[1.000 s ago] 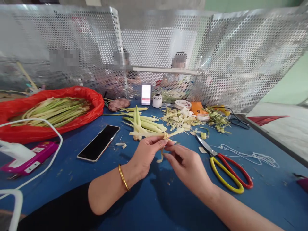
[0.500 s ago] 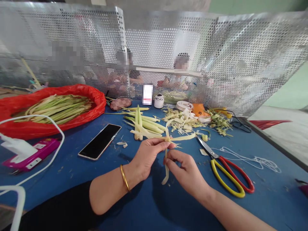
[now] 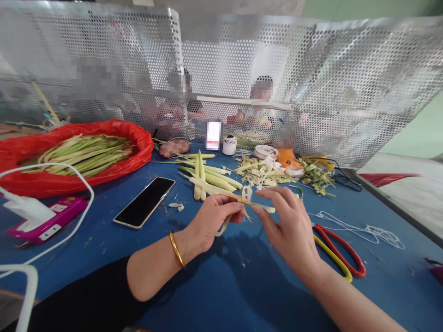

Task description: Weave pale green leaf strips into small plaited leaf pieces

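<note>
My left hand [image 3: 216,216] pinches a small bundle of crossed pale leaf strips [image 3: 245,199] between thumb and fingers, above the blue table. One strip stands up in a loop, another points right, and one hangs below the palm. At the bundle's right side is my right hand [image 3: 289,221], its index finger raised and its thumb touching the strip that points right; a gap shows between thumb and index. Behind the left hand lie several pale green leaf stalks [image 3: 216,179]. Scissors with red and yellow handles [image 3: 341,249] lie partly hidden behind my right hand.
A red bag [image 3: 138,143] of long leaves sits at left, near a phone [image 3: 144,203] and a purple power strip [image 3: 48,223]. Leaf scraps [image 3: 254,170], a tape roll [image 3: 266,151] and white string [image 3: 363,230] lie about. Behind a perforated metal screen [image 3: 228,60] people sit.
My right hand has moved up and right from the lower strip to the strip pointing right, its fingers spreading. The lower strip now bends left under my left hand. The scissors' blades became covered.
</note>
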Action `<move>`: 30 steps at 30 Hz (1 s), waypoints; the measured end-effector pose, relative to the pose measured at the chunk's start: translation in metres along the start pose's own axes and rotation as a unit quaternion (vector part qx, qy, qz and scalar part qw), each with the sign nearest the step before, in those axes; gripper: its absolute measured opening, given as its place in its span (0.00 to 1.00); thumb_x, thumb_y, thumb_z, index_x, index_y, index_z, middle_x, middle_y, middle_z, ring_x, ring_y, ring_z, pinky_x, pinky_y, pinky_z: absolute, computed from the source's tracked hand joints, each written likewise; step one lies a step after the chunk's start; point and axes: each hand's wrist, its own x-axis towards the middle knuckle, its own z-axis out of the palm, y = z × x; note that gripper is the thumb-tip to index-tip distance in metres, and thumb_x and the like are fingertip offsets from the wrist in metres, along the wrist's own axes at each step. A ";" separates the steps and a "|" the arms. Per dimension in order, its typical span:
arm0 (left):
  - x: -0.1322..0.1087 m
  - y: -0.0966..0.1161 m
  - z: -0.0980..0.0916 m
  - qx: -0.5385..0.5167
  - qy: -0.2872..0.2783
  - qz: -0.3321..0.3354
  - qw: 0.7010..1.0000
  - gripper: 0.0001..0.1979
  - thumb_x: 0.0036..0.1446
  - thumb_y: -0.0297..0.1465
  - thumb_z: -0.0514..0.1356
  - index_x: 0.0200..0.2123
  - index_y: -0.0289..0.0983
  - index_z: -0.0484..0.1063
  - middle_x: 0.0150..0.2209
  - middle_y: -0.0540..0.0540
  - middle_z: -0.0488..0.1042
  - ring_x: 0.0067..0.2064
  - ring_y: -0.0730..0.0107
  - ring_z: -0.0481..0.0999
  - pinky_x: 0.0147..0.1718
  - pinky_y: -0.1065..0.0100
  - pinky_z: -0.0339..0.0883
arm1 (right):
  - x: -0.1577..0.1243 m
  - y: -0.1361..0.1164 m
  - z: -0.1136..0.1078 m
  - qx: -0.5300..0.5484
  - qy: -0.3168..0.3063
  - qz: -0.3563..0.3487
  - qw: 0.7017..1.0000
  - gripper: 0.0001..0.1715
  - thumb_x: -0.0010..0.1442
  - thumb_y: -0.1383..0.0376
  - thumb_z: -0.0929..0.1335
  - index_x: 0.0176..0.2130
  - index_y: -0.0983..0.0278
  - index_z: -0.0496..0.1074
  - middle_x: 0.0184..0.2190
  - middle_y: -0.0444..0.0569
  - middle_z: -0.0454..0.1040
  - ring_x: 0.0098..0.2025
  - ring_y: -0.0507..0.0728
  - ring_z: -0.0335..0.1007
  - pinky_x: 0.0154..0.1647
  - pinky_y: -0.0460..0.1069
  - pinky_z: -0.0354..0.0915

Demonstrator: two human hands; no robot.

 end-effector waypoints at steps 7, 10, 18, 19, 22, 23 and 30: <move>-0.001 -0.003 0.002 0.037 -0.027 0.010 0.999 0.09 0.46 0.34 0.66 0.27 0.34 0.73 0.22 0.52 0.69 0.20 0.79 0.64 0.21 0.72 0.61 | 0.002 0.004 0.008 0.097 -0.138 0.036 0.985 0.16 0.65 0.64 0.62 0.24 0.61 0.65 0.20 0.41 0.67 0.26 0.53 0.63 0.40 0.50 0.59; -0.001 -0.004 0.003 0.083 -0.002 0.016 0.996 0.11 0.45 0.36 0.67 0.26 0.34 0.71 0.20 0.54 0.68 0.18 0.80 0.62 0.18 0.73 0.55 | -0.001 0.003 0.007 0.099 -0.149 0.020 0.984 0.17 0.63 0.66 0.62 0.23 0.61 0.62 0.20 0.41 0.66 0.27 0.53 0.62 0.40 0.49 0.58; -0.002 -0.001 0.004 0.078 0.028 0.025 0.996 0.11 0.45 0.35 0.67 0.25 0.34 0.72 0.19 0.55 0.67 0.20 0.81 0.59 0.18 0.74 0.48 | 0.007 0.004 -0.007 0.190 -0.212 0.124 0.951 0.16 0.62 0.60 0.63 0.24 0.63 0.67 0.21 0.42 0.66 0.26 0.52 0.59 0.27 0.47 0.54; -0.001 0.000 0.004 0.081 0.031 0.028 0.996 0.10 0.45 0.35 0.67 0.24 0.34 0.72 0.19 0.54 0.67 0.20 0.81 0.59 0.19 0.74 0.48 | 0.008 0.005 -0.008 0.203 -0.216 0.135 0.946 0.16 0.61 0.59 0.63 0.24 0.63 0.67 0.22 0.42 0.66 0.26 0.52 0.59 0.27 0.47 0.54; 0.000 0.002 0.002 0.086 0.032 0.032 0.995 0.10 0.45 0.35 0.67 0.23 0.34 0.72 0.19 0.54 0.66 0.20 0.82 0.57 0.18 0.73 0.45 | 0.008 0.007 -0.008 0.234 -0.224 0.159 0.932 0.17 0.60 0.58 0.64 0.24 0.63 0.68 0.22 0.43 0.66 0.27 0.52 0.59 0.28 0.47 0.55; 0.001 0.003 0.001 0.085 0.028 0.027 0.996 0.11 0.45 0.35 0.67 0.23 0.34 0.72 0.18 0.55 0.66 0.19 0.82 0.56 0.18 0.73 0.44 | 0.009 0.007 -0.008 0.241 -0.224 0.167 0.929 0.17 0.60 0.57 0.64 0.24 0.63 0.68 0.22 0.43 0.66 0.27 0.52 0.60 0.28 0.48 0.55; 0.000 0.002 -0.003 0.069 -0.099 -0.038 0.992 0.12 0.49 0.37 0.65 0.30 0.33 0.75 0.21 0.52 0.69 0.18 0.83 0.51 0.19 0.71 0.37 | 0.010 0.005 0.000 0.407 -0.210 0.269 0.848 0.20 0.58 0.50 0.67 0.31 0.64 0.73 0.29 0.46 0.72 0.34 0.55 0.64 0.35 0.48 0.58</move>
